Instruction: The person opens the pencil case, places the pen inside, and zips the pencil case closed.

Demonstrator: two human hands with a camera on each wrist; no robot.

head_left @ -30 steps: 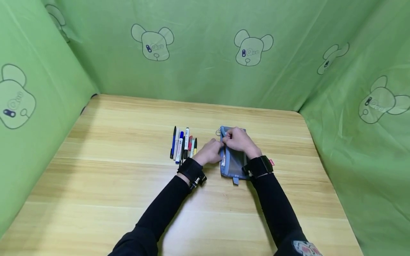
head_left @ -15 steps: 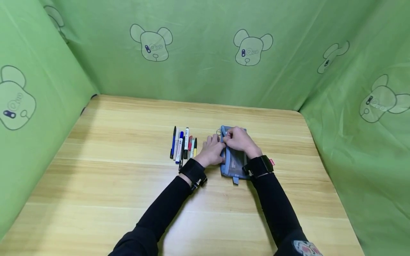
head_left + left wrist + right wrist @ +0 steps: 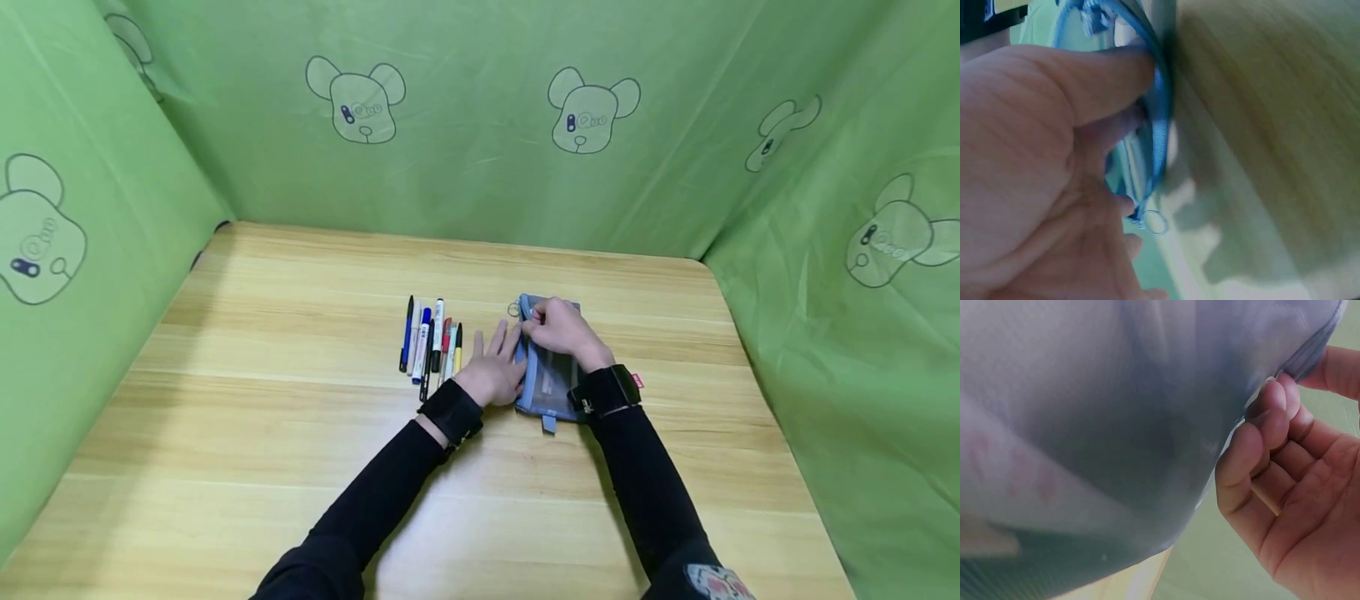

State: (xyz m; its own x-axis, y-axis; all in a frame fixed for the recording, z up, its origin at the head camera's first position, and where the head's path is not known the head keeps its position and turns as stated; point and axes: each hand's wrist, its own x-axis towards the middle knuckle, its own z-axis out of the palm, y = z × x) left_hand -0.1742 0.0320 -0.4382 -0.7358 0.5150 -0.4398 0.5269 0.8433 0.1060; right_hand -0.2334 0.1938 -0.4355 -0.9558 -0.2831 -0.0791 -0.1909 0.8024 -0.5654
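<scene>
A blue-grey see-through mesh pencil case [image 3: 551,379] lies on the wooden table with its zipped side facing left. My right hand [image 3: 558,325] pinches the upper part of its zip edge between thumb and fingers; in the right wrist view the fingertips [image 3: 1241,453] are at the rim of the mesh [image 3: 1147,425]. Against the left side of the case is my left hand [image 3: 491,371], its fingers spread and fairly straight. In the left wrist view the thumb [image 3: 1110,78] presses at the blue zip edge [image 3: 1159,131], and a metal ring [image 3: 1155,222] hangs from the case's end.
Several pens and markers [image 3: 422,342] lie side by side just left of my left hand. A fabric tab [image 3: 550,425] sticks out from the case's near end. Green curtains [image 3: 480,167] with bear outlines stand around the wooden table [image 3: 262,417].
My left hand's fingers have gone from bent at the zip edge to spread out, and the hand has slid slightly nearer along the case. The right hand keeps its pinch in place.
</scene>
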